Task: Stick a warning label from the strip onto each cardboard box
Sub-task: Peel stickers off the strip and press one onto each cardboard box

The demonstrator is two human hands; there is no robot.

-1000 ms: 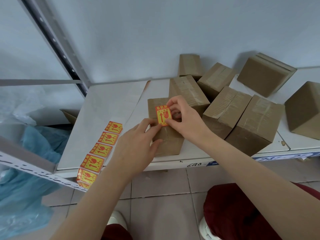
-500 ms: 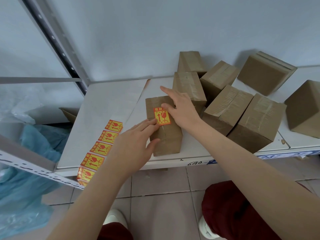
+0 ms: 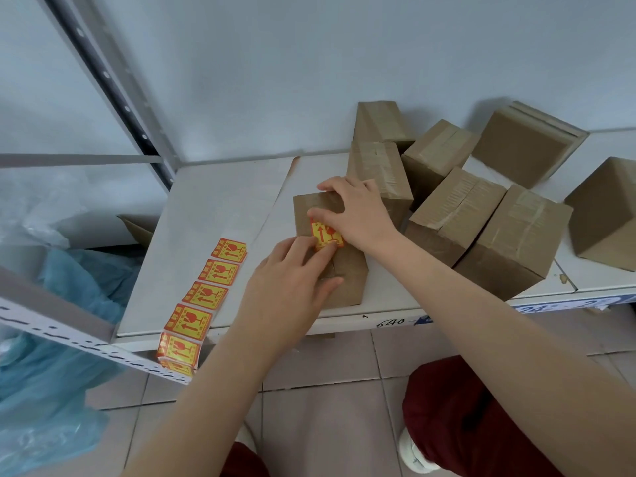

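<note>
A blue plastic bag lies low on the far left, under the shelf. Along the shelf's front left corner runs the strip of labels. It lies close by so the next one is easy to reach. Its end hangs over the front edge, and I can't see how long it is.

The left hand has straight fingers. They push down on the bottom of the warning label, I think to rub it flat so it sticks. The label sits on top of the front box, near the middle of the front edge.

The right hand lies spread on that box, thumb by the label's top. It seems to stop the box from sliding. I can't tell if its fingertips hook over the far side.

The other boxes are bunched at the back right of the shelf, waiting. No label shows on them, but some sides are hidden. The last one is cut off. The label's words are too small to read.
</note>
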